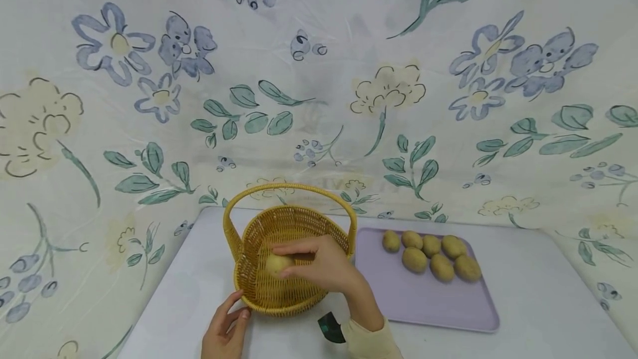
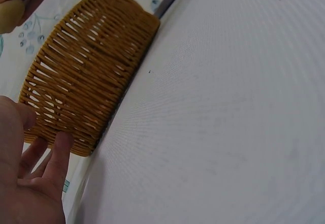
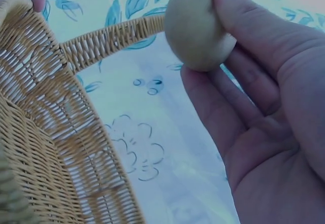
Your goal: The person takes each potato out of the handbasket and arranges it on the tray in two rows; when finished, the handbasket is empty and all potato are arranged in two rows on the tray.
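Note:
My right hand (image 1: 326,265) pinches a potato (image 1: 278,265) between thumb and fingertips, over the inside of a yellow wicker basket (image 1: 271,310). In the right wrist view the potato (image 3: 198,27) looks smooth and pale, with the basket's woven wall (image 3: 96,148) to its left. My left hand (image 1: 226,328) holds the basket's near left edge. The left wrist view has the fingers of the left hand (image 2: 35,178) against the lower end of the basket's side (image 2: 86,66). The basket's tall handle (image 1: 289,186) arches across the top.
To the right of the basket lies a lilac tray (image 1: 423,306), with several potatoes (image 1: 415,260) grouped toward its back. A dark strap-like piece (image 1: 331,328) is by my right sleeve. Flower-printed cloth (image 1: 319,126) hangs behind the white table (image 1: 171,298).

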The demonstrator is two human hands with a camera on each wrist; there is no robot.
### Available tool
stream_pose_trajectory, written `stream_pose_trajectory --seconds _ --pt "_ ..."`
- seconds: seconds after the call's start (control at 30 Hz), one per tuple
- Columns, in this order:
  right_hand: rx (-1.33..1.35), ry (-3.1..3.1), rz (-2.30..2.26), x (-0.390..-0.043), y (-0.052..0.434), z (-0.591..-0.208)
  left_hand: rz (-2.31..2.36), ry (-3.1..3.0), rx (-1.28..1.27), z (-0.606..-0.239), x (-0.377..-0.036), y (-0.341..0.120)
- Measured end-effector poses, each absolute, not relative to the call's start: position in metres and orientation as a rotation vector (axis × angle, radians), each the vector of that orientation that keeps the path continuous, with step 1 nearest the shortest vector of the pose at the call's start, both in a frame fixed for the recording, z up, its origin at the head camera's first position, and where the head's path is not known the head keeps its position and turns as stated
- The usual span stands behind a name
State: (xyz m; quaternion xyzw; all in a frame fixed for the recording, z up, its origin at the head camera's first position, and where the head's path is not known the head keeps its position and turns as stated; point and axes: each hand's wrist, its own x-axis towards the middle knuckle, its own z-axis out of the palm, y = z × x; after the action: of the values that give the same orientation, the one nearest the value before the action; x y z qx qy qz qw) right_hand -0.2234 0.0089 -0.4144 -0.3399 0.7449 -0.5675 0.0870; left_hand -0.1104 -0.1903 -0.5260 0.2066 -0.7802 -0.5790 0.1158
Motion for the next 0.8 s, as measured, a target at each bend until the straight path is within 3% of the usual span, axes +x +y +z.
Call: stream_pose_trajectory --seconds 0.8 --pt "-0.959 2.187 -1.837 -0.202 0.066 -0.421 -1.671 -2.274 0.543 -0.527 -0.11 -0.189"
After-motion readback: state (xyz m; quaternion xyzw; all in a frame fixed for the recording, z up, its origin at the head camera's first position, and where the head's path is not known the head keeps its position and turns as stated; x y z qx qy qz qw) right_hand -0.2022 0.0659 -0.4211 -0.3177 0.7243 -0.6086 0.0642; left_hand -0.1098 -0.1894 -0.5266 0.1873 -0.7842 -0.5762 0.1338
